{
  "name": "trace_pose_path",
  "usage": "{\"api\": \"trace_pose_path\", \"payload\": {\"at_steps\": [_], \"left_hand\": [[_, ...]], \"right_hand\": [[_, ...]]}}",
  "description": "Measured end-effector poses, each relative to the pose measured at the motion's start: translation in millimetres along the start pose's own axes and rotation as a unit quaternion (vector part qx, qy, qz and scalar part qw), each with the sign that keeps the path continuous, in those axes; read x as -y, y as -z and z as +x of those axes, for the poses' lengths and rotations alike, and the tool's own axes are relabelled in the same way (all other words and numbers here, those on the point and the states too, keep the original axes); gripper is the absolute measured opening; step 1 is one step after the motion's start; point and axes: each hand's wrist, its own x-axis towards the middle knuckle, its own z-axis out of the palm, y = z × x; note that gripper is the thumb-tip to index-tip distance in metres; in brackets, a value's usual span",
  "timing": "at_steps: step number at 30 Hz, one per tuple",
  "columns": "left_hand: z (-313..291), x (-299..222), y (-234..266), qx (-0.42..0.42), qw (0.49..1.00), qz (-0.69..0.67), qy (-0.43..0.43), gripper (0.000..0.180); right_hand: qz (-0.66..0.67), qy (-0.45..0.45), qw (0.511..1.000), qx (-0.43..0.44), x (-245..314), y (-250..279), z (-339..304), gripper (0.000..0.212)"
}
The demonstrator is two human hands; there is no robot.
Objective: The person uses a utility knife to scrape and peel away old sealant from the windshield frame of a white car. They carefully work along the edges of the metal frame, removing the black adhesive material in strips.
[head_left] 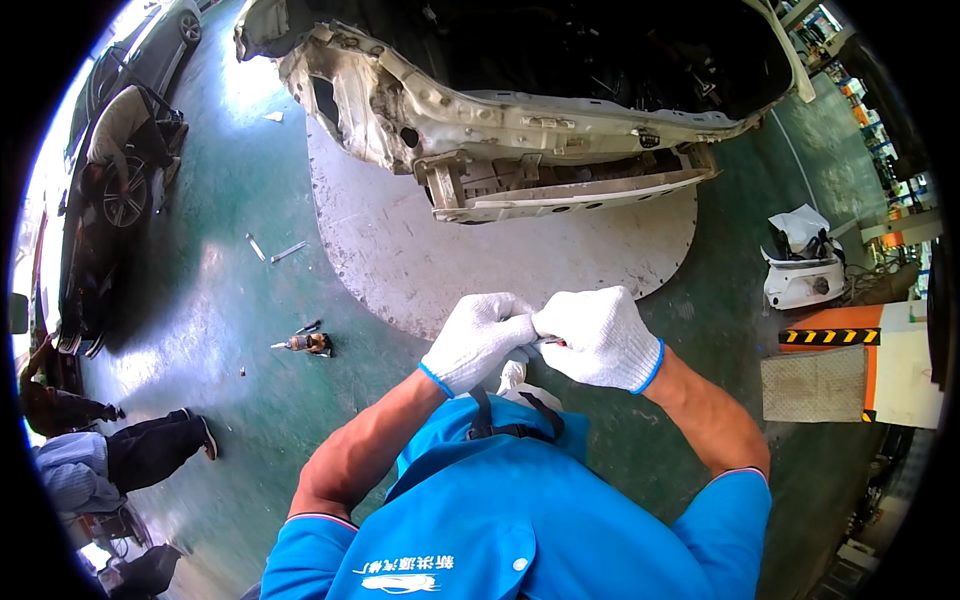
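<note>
Both of my hands wear white knit gloves with blue cuffs and meet in front of my chest. My left hand (480, 338) is closed, its thumb and fingertips pressed against the right glove. Curled into a fist, my right hand (603, 338) grips something small; only a dark sliver with a red spot (553, 342) shows below its fingers, too little to name. Beyond the hands stands a stripped car body (480, 115), its bare, pale end panel facing me and a dark hollow behind it. A lower crossbeam (570, 200) hangs under that panel.
A power drill (308, 343) and two metal tools (288, 252) lie on the green floor to the left. Farther left are a dark car (95, 220), a crouching person (125, 130) and other people. At right stand a white car part (805, 280) and a striped lift ramp (830, 337).
</note>
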Motion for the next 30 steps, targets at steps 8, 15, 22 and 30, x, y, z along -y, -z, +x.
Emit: {"api": "trace_pose_path", "payload": {"at_steps": [8, 15, 22, 30], "left_hand": [[10.1, -12.5, 16.8, 0.055, 0.961, 0.194, -0.189, 0.028], [8.2, 3.8, -8.9, -0.055, 0.997, -0.031, -0.039, 0.028], [15.9, 20.0, -4.6, -0.003, 0.993, -0.119, 0.012, 0.021], [10.4, 12.7, 0.1, 0.106, 0.965, -0.241, 0.0, 0.029]], "right_hand": [[0.033, -0.002, 0.999, -0.031, -0.5, 14.8, 4.1, 0.013], [0.006, 0.004, 0.999, -0.052, -1.1, 3.4, 6.3, 0.012], [-0.045, 0.063, 0.992, -0.099, 2.4, -7.2, -9.5, 0.025], [0.198, -0.119, 0.968, -0.097, 2.4, 21.5, -18.3, 0.02]]}}
